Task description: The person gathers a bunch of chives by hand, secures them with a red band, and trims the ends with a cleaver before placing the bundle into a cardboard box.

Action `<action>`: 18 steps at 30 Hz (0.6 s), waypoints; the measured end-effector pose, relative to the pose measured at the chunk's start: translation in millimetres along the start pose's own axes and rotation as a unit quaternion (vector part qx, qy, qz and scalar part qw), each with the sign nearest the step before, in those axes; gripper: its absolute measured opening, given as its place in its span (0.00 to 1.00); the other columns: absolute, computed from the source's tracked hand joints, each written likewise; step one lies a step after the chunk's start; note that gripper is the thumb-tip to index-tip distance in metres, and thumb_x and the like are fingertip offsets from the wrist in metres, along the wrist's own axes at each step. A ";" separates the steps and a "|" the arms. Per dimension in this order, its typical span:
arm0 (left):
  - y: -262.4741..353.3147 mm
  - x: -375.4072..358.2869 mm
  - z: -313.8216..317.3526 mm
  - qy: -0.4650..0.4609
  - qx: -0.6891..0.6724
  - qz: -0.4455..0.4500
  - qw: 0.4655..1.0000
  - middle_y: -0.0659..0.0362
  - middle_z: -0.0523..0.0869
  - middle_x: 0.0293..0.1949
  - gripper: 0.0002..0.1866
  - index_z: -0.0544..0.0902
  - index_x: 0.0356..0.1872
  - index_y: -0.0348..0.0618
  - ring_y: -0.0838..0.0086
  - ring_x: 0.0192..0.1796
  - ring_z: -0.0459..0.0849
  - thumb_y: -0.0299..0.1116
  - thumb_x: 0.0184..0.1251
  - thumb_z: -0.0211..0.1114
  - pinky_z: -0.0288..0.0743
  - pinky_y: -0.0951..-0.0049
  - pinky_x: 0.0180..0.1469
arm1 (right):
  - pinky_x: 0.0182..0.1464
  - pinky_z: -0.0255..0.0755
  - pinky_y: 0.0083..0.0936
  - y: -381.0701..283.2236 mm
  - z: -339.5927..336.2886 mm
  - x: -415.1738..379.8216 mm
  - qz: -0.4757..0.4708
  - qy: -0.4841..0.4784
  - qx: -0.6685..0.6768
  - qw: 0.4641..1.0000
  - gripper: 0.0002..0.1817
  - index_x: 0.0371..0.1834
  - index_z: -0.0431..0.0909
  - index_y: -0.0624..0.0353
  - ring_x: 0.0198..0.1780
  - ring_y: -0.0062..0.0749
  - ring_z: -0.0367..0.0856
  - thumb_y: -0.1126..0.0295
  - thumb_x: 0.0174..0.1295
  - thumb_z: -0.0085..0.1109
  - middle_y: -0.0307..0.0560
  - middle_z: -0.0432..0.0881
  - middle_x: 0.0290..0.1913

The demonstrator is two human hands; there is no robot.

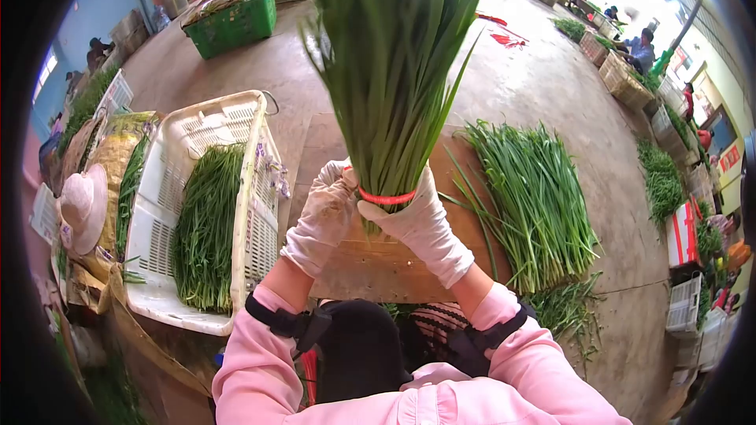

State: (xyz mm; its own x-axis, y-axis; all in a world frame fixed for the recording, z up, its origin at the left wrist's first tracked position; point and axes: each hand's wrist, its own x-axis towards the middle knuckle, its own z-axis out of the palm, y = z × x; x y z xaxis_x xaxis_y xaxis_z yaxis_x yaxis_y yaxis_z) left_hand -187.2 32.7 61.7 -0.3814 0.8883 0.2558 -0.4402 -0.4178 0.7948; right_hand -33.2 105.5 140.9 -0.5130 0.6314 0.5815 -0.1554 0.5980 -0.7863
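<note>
A thick bunch of garlic chives (386, 86) stands upright before me, leaf tips fanning out past the top of the view. A red band (387, 198) circles it near the base. My right hand (421, 220), in a white glove, is closed round the lower stems, its thumb across the front below the band. My left hand (324, 208), in a stained white glove, has its fingers closed at the bunch's left side by the band; its fingertips are partly hidden. Beneath is a wooden board (370, 267), with a loose pile of chives (535, 205) on its right.
On my left, a white plastic crate (256, 165) holds more chives. Beside it are a pink hat (83, 205) and a yellow sack. A green tub (232, 27) stands ahead on the concrete floor. Scraps lie at right; along the right wall are baskets, greens and several people.
</note>
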 end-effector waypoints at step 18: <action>-54.8 -18.6 -6.0 0.060 0.071 -0.021 0.995 0.65 0.82 0.39 0.07 0.79 0.47 0.45 0.80 0.37 0.80 0.36 0.79 0.64 0.81 0.75 0.42 | 0.67 0.67 0.45 116.2 16.3 -69.5 0.067 -0.143 -0.236 0.959 0.42 0.62 0.77 0.52 0.65 0.47 0.74 0.45 0.43 0.78 0.46 0.81 0.60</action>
State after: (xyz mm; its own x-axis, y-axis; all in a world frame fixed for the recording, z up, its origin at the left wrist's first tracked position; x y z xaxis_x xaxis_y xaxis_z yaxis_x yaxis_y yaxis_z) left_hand -160.9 37.9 10.1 -0.4632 0.8716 0.1603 -0.3418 -0.3426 0.8751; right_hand -29.3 123.0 5.7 -0.7232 0.5973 0.3467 0.2930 0.7200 -0.6291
